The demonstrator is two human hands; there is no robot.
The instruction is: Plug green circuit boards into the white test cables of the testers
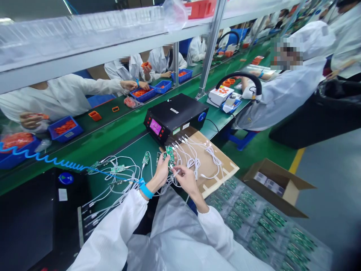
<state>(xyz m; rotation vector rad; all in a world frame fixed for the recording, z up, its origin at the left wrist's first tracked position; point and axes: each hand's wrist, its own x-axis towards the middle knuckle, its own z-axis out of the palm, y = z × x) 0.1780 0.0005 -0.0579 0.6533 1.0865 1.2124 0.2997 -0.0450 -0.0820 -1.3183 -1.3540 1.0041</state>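
Left hand (161,170); circuit board (170,154) upright

White coat sleeves (118,229), a blue wrist strap (146,190) with coiled cord (42,158).

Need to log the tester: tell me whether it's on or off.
On: the black tester box shows a lit pink screen on its front.

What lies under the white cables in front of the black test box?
A flat brown cardboard sheet lies under the white cables. The green bench surface beneath it is covered.
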